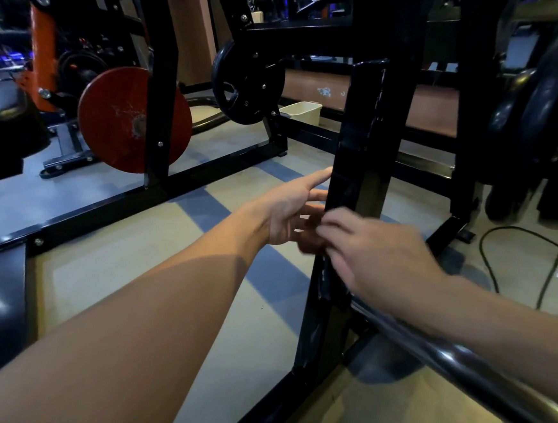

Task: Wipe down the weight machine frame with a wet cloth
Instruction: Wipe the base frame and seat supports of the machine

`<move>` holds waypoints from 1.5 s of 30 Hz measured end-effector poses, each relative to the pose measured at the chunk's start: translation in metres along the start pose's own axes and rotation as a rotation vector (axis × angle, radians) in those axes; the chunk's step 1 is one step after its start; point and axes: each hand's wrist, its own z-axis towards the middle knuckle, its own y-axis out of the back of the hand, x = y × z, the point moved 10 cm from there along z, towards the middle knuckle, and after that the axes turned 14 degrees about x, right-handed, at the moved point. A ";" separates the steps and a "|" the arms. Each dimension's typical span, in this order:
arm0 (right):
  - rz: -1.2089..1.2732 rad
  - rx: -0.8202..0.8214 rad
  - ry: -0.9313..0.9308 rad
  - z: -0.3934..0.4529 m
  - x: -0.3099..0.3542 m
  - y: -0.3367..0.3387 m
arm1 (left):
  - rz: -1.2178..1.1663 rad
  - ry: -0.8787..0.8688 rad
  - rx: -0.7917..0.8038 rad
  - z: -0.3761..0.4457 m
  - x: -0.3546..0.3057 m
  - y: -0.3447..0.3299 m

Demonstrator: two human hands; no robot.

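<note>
Black upright post [360, 134] of weight machine frame, centre; left hand [291, 209] spread against its left face, right hand [374, 255] blurred, grip indeterminate.

Right hand [377, 255]: motion-blurred, finger outline smeared, grip undeterminable. Left hand [291, 209]: lower fingertips hidden behind the right hand and the black upright post [360, 134]. Cloth: not discernible near the post. Steel bar [459, 362], right of the post: cut off by the lower right edge. Black weight plates [545, 115], far right of the post: cropped by the right edge, count unclear. Marking on the brown panel [325, 91] left of the post: too small to read.
</note>
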 end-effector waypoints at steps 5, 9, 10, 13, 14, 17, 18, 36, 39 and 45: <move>0.053 0.254 0.114 -0.008 0.036 -0.060 | -0.005 -0.018 -0.011 0.002 0.000 0.002; -0.011 0.037 0.037 0.004 0.005 -0.006 | -0.033 -0.007 0.020 0.006 0.002 -0.003; -0.029 -0.037 -0.008 0.007 -0.008 0.012 | -0.047 -0.009 0.027 0.007 0.003 -0.004; -0.009 -0.136 -0.094 0.011 -0.028 0.035 | -0.058 -0.034 -0.001 0.008 0.004 0.001; -0.013 -0.115 -0.085 0.012 -0.024 0.029 | -0.068 -0.032 0.009 0.008 0.004 0.001; -0.007 0.059 0.036 0.004 0.015 -0.020 | -0.093 -0.018 0.030 0.009 0.006 0.000; 0.013 0.161 0.084 -0.002 0.030 -0.040 | -0.095 -0.024 0.022 0.009 0.007 0.000; 0.047 0.325 0.087 0.004 0.044 -0.061 | -0.255 -0.057 0.059 0.014 0.022 0.008; 0.000 0.308 0.067 0.015 0.038 -0.052 | -0.215 -0.063 0.047 0.014 0.017 0.012; 0.046 0.007 -0.046 0.033 -0.021 0.037 | -0.214 -0.067 0.025 0.017 0.019 0.012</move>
